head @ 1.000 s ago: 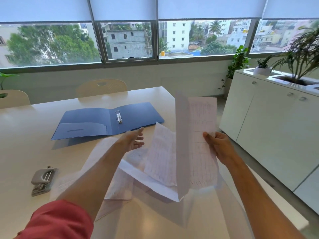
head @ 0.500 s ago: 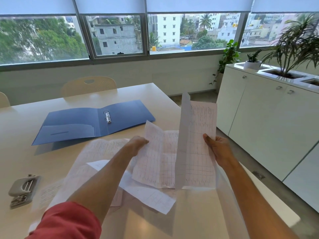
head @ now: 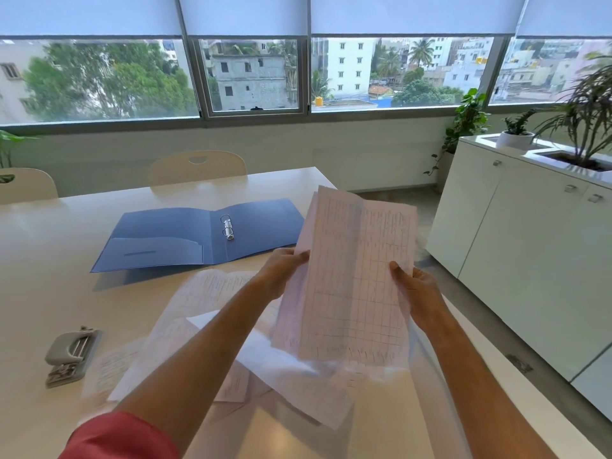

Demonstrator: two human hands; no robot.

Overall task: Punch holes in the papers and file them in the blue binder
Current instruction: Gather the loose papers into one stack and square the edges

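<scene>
I hold a small stack of gridded papers upright above the table, facing me. My left hand grips the stack's left edge and my right hand grips its right edge. More loose papers lie spread on the table under my arms. The blue binder lies open and flat further back, its metal rings showing at the spine. A grey hole punch sits on the table at the left.
The white table ends at its right edge close to my right arm. Two chairs stand behind it. White cabinets with potted plants line the right wall.
My left hand picked up the sheet lying in front of me and brought it against the sheet in my right hand, so both hands now hold one stack.
</scene>
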